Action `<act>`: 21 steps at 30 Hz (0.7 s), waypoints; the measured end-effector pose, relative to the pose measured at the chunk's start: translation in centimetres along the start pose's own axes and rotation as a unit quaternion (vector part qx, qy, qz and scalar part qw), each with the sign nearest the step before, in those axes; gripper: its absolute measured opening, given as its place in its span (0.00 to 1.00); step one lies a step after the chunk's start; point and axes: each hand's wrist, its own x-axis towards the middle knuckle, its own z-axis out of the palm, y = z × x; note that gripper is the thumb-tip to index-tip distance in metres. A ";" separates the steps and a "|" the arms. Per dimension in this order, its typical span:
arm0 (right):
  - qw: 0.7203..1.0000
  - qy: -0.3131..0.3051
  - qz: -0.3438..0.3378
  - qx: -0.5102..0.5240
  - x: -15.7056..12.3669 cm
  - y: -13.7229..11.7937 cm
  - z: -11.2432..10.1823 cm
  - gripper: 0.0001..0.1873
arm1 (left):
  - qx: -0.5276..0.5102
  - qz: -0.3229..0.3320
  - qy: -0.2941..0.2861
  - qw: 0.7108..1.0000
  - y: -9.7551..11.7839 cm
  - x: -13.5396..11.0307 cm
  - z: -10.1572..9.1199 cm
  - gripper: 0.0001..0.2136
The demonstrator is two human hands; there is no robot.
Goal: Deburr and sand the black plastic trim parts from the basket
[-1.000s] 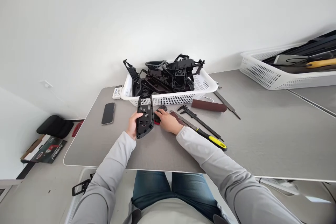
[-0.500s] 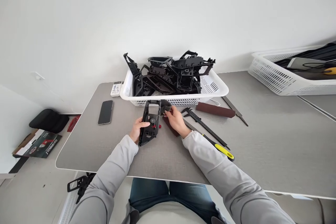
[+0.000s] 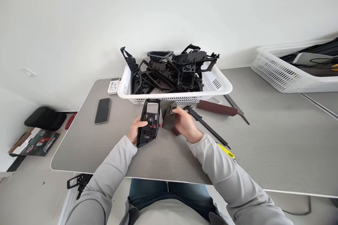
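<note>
My left hand [image 3: 136, 129] grips a black plastic panel [image 3: 148, 137] by its left edge, thumb on its face. The panel has a rectangular window at the top, a round grey spot and two small red bits. In my right hand [image 3: 186, 123] is a dark grey cloth [image 3: 167, 116], pinched at its right side and hanging beside the panel's right edge. Under the right hand shows the end of a brown sanding strip [image 3: 176, 132]. Right of that hand lies a black caliper [image 3: 208, 128]. My right forearm partly covers a yellow handle [image 3: 226, 150].
A white basket [image 3: 174, 96] heaped with black plastic parts stands behind my hands. A brown sanding block [image 3: 218, 108] and a flat file [image 3: 237, 109] lie to the right. At the left are a phone [image 3: 102, 110] and a small white box [image 3: 113, 86]. Another white basket [image 3: 274, 74] stands far right.
My right hand has moved right, away from the panel, and the cloth is now spread out more. The panel stays in my left hand. The whole view has shifted slightly.
</note>
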 end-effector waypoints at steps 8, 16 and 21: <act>0.996 -0.052 0.059 0.034 -2.4 0.2 1.0 0.17 | 0.006 -0.020 -0.056 0.998 0.1 -0.2 -0.6 0.15; 0.992 -0.099 0.075 0.035 -3.2 0.5 1.0 0.16 | 0.016 -0.068 -0.080 0.994 -0.1 -0.4 -0.8 0.17; 0.994 -0.093 0.025 0.058 -3.6 0.2 1.0 0.18 | 0.020 -0.040 -0.060 0.997 -0.2 -0.1 -1.1 0.19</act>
